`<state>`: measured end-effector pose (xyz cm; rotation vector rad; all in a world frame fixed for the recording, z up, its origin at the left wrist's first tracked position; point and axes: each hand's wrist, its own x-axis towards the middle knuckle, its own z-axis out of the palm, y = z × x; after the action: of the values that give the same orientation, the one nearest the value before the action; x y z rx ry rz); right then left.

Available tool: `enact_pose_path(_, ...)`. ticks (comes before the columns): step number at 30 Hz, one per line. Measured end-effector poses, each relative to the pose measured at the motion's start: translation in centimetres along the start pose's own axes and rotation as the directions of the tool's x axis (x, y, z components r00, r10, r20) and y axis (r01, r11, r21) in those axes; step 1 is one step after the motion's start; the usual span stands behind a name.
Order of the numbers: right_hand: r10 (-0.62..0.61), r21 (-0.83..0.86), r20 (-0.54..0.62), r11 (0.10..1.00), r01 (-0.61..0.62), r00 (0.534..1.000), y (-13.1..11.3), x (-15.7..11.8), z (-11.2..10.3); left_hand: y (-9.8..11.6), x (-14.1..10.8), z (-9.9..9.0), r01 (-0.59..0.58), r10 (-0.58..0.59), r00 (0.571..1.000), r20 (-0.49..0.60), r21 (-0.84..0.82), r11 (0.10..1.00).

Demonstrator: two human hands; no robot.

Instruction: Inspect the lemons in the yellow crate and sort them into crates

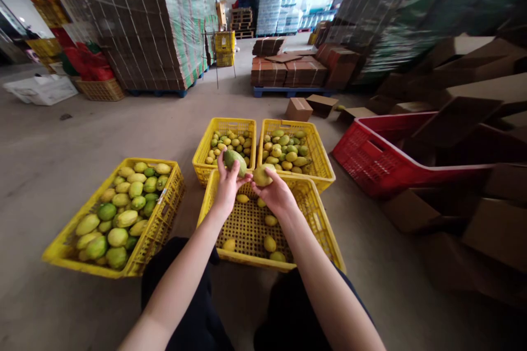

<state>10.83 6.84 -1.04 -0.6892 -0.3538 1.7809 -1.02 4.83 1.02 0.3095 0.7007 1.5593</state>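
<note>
No lettering is readable on the wrapped carton stacks (164, 16). Four yellow crates sit on the floor; over the nearest crate (325, 230), the left hand (228, 182) grips a green oval fruit (235, 160), long axis slanting up-left. The right hand (276, 193) clasps a rounder yellow fruit (262, 175) just beside it.

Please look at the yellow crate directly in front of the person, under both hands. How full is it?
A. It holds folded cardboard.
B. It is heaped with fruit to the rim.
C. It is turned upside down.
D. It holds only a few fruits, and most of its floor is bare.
D. The near yellow crate shows mostly bare mesh floor with a few fruits scattered on it, while the left hand and right hand each hold one fruit above it.
</note>
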Motion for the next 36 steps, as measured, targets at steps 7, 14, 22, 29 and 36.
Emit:
enact_pose_path(7,-0.394,-0.321,0.07,0.861,0.395,0.916,-0.1,-0.8,0.0,0.0,-0.2,-0.1,-0.089,0.087,0.996,0.02,0.117,0.989)
enact_pose_path(14,-0.616,-0.558,0.14,0.597,0.576,0.775,0.1,-1.4,0.4,-0.4,-0.5,0.0,-0.175,0.133,0.975,0.178,0.243,0.954)
enact_pose_path(22,-0.675,-0.662,0.221,0.426,0.616,0.704,0.3,-1.3,-0.1,-0.5,-0.2,-0.4,-0.353,0.24,0.928,0.286,0.461,0.814)
enact_pose_path(29,-0.686,-0.696,0.27,0.346,0.63,0.676,0.8,-0.6,-0.6,-0.8,0.6,-1.1,-0.511,0.311,0.856,0.413,0.584,0.631)
enact_pose_path(36,-0.589,-0.501,0.054,0.683,0.532,0.806,0.8,-1.1,0.1,-0.6,0.3,-0.6,-0.201,0.148,0.974,0.173,0.348,0.916)
